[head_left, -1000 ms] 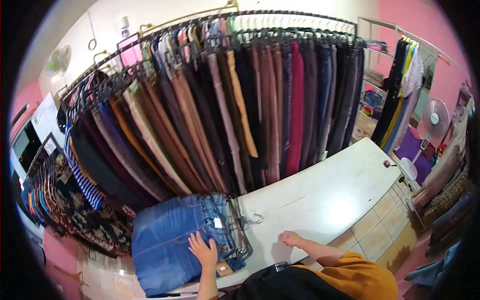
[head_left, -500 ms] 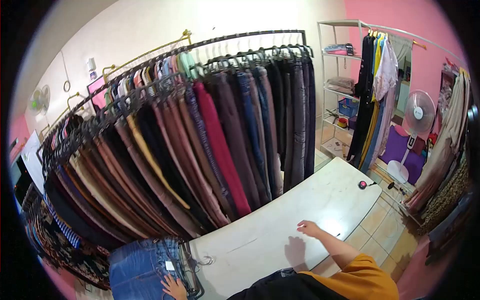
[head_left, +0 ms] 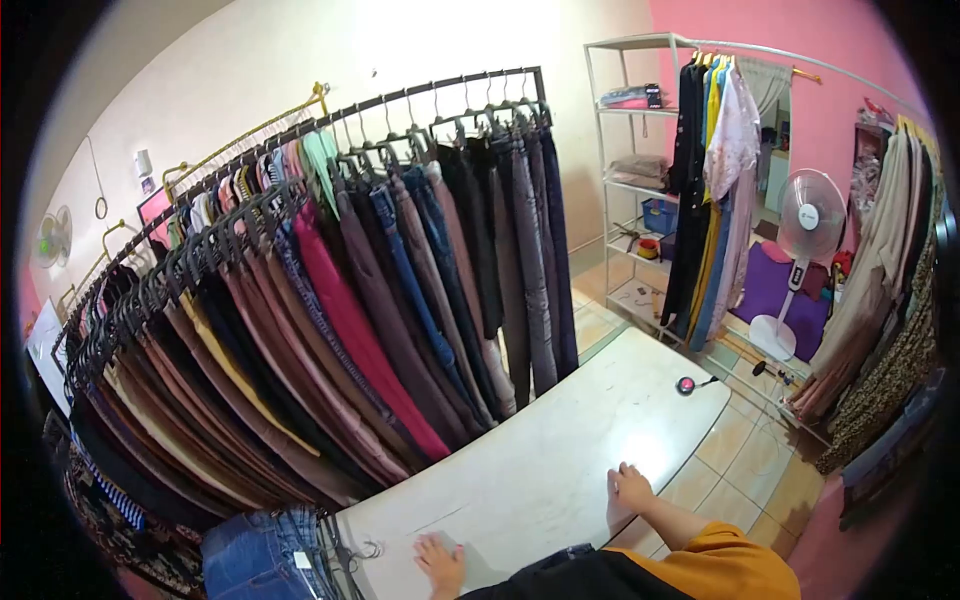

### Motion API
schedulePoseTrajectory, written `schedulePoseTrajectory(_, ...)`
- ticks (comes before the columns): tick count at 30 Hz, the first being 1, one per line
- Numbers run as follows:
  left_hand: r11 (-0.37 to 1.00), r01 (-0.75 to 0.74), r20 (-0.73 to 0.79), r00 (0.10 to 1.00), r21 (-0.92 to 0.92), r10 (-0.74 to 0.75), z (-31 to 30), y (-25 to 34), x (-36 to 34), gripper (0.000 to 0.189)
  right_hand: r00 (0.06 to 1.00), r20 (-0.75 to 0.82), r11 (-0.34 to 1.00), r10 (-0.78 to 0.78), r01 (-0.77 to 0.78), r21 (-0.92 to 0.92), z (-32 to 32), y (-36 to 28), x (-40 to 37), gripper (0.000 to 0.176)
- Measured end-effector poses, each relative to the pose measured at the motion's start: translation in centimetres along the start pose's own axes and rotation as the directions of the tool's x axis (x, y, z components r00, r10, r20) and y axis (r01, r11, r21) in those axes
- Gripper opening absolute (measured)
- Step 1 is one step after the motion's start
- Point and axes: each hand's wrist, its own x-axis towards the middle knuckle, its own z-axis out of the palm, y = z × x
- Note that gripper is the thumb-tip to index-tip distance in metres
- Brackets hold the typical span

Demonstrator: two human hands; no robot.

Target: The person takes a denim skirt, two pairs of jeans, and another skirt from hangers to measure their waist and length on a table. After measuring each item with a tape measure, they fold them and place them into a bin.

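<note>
My left hand (head_left: 440, 566) is over the near edge of the white table (head_left: 520, 480), fingers spread and nothing in it. To its left lies a stack of blue jeans (head_left: 250, 562) with a white tag (head_left: 302, 560). Black hangers (head_left: 345, 560) jut from the stack's side, their hooks pointing towards my left hand. Farther right, my right hand (head_left: 631, 490) rests at the tabletop, fingers apart and a little bent, with nothing held. A small round black-and-pink object (head_left: 685, 386) with a short strap sits near the table's far right corner.
Trousers (head_left: 330, 310) hang densely on a long black rack (head_left: 440, 85) behind the table. At the back right stand a metal shelf (head_left: 640, 110), hanging shirts (head_left: 732, 130) and a standing fan (head_left: 808, 215). More garments (head_left: 860, 300) hang along the right side, above a tiled floor (head_left: 745, 450).
My left hand has left the jeans and moved right over the table. My right hand has come lower, onto the tabletop. The view has turned slightly right.
</note>
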Motion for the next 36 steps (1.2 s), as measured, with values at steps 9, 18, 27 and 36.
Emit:
schedulePoseTrajectory(9, 0.995, -0.1, 0.064, 0.993, -0.004, 0.1, -0.3, 5.5, -1.6, 0.072, 0.934, 0.346, 0.976, -0.088, 0.012, 0.217, -6.1, 7.1, 21.8, 0.069)
schedulePoseTrajectory(18, 0.893, 0.393, -0.061, 0.919, 0.221, -0.389, 3.7, 8.7, 0.3, 0.065, 0.899, -0.436, 0.729, -0.052, 0.333, 0.598, -44.0, -5.6, 47.2, 0.058)
schedulePoseTrajectory(27, 0.683, 0.678, -0.22, 0.734, 0.27, -0.642, 4.7, 12.2, 2.0, 0.063, 0.752, -0.658, 0.845, 0.039, 0.327, 0.423, -52.5, -10.4, 58.8, 0.051)
schedulePoseTrajectory(36, 0.7, 0.677, -0.249, 0.736, 0.229, -0.63, 5.3, 11.6, 2.0, 0.061, 0.744, -0.613, 0.762, 0.266, 0.228, 0.606, -53.3, -9.7, 63.8, 0.037)
